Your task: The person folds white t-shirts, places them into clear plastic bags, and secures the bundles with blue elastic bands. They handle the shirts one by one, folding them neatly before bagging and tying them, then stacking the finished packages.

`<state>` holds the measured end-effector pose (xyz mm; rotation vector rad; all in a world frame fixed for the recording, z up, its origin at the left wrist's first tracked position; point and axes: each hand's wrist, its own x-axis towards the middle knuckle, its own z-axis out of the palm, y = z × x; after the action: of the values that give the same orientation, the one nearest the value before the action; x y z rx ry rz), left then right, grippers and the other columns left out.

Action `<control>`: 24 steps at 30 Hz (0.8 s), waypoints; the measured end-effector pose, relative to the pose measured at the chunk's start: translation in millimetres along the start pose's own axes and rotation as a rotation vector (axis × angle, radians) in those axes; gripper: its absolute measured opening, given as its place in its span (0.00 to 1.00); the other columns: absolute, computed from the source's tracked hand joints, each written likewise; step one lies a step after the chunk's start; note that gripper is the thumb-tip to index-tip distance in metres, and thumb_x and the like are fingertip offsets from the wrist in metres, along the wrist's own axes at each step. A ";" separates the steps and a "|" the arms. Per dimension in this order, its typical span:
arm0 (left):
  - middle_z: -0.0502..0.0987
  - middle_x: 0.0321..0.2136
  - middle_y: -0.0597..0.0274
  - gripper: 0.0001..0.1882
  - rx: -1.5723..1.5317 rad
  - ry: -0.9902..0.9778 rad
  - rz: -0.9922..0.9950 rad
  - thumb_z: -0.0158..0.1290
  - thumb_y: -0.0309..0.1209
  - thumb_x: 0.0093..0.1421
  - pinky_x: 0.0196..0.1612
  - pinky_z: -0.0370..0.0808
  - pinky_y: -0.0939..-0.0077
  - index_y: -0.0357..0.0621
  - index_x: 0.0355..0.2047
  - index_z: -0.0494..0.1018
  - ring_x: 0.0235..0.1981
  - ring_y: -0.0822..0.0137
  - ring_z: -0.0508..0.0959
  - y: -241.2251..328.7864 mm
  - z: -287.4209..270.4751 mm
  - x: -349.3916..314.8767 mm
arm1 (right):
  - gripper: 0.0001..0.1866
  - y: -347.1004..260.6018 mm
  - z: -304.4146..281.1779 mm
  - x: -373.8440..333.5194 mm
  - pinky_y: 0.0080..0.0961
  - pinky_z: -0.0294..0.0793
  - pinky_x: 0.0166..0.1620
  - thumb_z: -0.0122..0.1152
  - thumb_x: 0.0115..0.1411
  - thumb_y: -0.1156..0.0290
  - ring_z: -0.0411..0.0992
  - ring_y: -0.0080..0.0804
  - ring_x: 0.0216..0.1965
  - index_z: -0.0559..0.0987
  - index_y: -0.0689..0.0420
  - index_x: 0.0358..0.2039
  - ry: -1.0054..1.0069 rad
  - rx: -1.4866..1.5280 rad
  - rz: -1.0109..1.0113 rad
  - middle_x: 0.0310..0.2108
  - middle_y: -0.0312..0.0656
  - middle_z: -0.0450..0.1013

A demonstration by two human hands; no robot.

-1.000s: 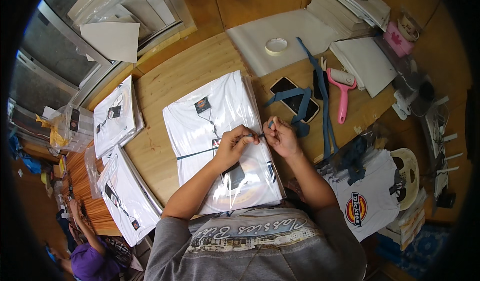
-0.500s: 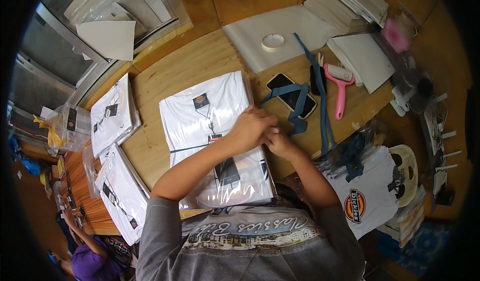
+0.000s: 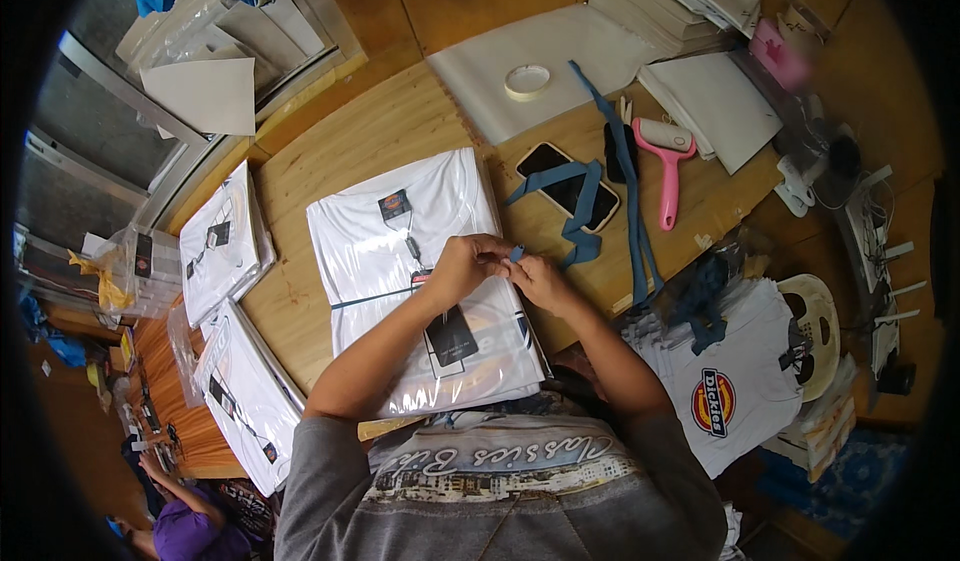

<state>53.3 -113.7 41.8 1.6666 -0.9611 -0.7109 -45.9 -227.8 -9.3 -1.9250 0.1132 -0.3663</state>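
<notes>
A stack of folded white T-shirts (image 3: 350,236) in clear plastic bags lies on the table, with black tags on the top one. Across its middle runs a narrow blue fabric strip (image 3: 370,301), passing under my left forearm. My left hand (image 3: 465,269) is over the right part of the stack, its fingers closed on the strip. Right beside it, at the stack's right edge, my right hand (image 3: 540,283) pinches the strip too. A short blue end pokes up between the fingers of the two hands. How the strip is looped there is hidden by the fingers.
Right of the stack lie a phone (image 3: 545,156) with loose blue strips (image 3: 625,181) over and beside it, a pink lint roller (image 3: 668,181) and a tape roll (image 3: 527,82). More bagged shirts (image 3: 215,241) are at left. A person in purple (image 3: 195,531) is at lower left.
My hands have moved a little left and down, nearer each other over the stack's right side. A blue strip end now shows between my fingers. The view has shifted slightly.
</notes>
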 end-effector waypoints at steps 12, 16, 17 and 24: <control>0.73 0.20 0.56 0.01 0.186 0.235 0.086 0.46 0.20 0.48 0.25 0.68 0.78 0.36 0.22 0.67 0.23 0.66 0.74 -15.3 17.2 -3.0 | 0.10 4.2 -2.2 -9.7 0.22 0.61 0.21 0.44 0.55 0.70 0.64 0.28 0.17 0.68 0.64 0.25 -0.038 0.204 0.011 0.19 0.44 0.66; 0.72 0.14 0.58 0.02 0.203 0.181 0.018 0.48 0.22 0.48 0.21 0.68 0.80 0.36 0.22 0.66 0.18 0.68 0.74 3.5 13.2 0.9 | 0.08 -1.2 -18.4 -26.6 0.08 0.55 0.21 0.41 0.56 0.71 0.55 0.15 0.16 0.66 0.59 0.23 -0.003 0.852 0.230 0.22 0.37 0.65; 0.72 0.14 0.59 0.02 0.246 0.153 0.007 0.48 0.22 0.48 0.21 0.68 0.80 0.36 0.22 0.66 0.18 0.69 0.74 7.1 12.7 1.6 | 0.09 -7.0 -23.6 -27.4 0.09 0.56 0.21 0.41 0.56 0.71 0.55 0.16 0.16 0.66 0.59 0.22 0.029 0.873 0.248 0.22 0.37 0.65; 0.72 0.13 0.58 0.06 0.206 -0.025 0.021 0.53 0.25 0.44 0.20 0.67 0.80 0.36 0.20 0.68 0.16 0.69 0.74 0.4 10.8 8.5 | 0.08 -26.2 -36.5 -1.1 0.11 0.58 0.21 0.47 0.54 0.71 0.59 0.16 0.17 0.69 0.64 0.27 0.178 0.639 0.222 0.24 0.33 0.61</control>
<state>48.5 -126.3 39.1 1.8273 -1.0985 -0.6372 -60.6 -250.2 26.8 -1.2337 0.2879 -0.3693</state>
